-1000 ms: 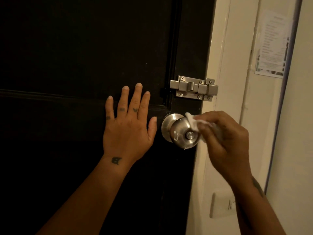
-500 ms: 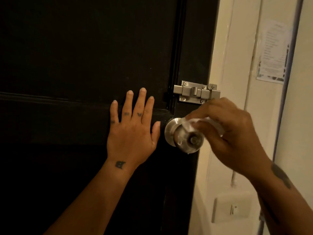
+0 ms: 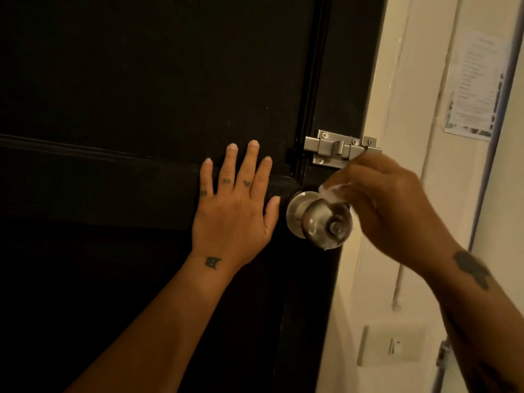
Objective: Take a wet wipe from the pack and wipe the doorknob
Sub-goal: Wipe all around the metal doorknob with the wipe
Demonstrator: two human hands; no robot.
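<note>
A round silver doorknob [image 3: 320, 222] sticks out of the dark door [image 3: 141, 80] near its right edge. My right hand [image 3: 394, 211] is closed around a white wet wipe [image 3: 331, 192] and presses it on the knob's top right side; most of the wipe is hidden under my fingers. My left hand [image 3: 235, 205] lies flat on the door just left of the knob, fingers spread, holding nothing. The wipe pack is not in view.
A silver slide bolt [image 3: 337, 150] is mounted just above the knob, partly behind my right hand. A cream door frame and wall [image 3: 397, 80] stand to the right, with a paper notice [image 3: 473, 89] and a wall switch [image 3: 392, 346] lower down.
My right hand has carried the wipe from the knob's front face up to its top. My left hand stays flat on the door. The view shifted slightly.
</note>
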